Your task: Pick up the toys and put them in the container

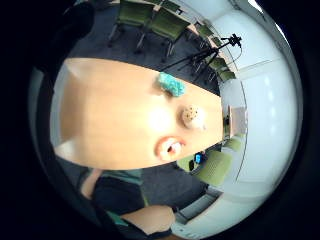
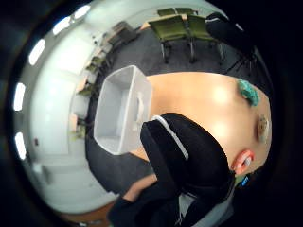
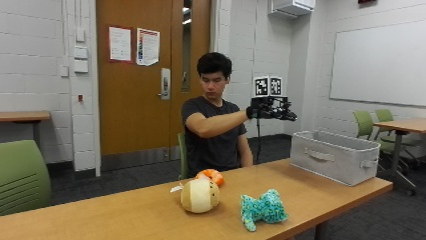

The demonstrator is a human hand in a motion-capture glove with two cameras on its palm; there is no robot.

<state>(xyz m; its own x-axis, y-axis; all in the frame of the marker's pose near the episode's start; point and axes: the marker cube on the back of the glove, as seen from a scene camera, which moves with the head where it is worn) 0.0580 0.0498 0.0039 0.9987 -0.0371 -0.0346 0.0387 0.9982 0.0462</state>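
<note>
Three soft toys sit on the wooden table point(image 3: 133, 210). One is a teal plush toy point(image 3: 262, 209) with a bumpy, spotty skin; it lies near the front edge. Just beside it is a round cream plush toy point(image 3: 199, 195), shaped like a ball, with a brown stripe down it. In the little finger side palm view this round toy has small dark dots on top. Behind the round toy, and touching it or very close, is an orange and white plush toy point(image 3: 211, 175). Only its top shows from the outside view.

The container is a gray fabric bin point(image 3: 335, 155) with a handle on its long side and another on its short end. It stands near the far end of the table, well apart from the toys. In the thumb side palm view its inside looks bare.

The person holds the gloved right hand point(image 3: 268, 109) up high in the air, between the toys and the bin, above the table. It holds no toy. I cannot tell if its fingers are straight or curled.
</note>
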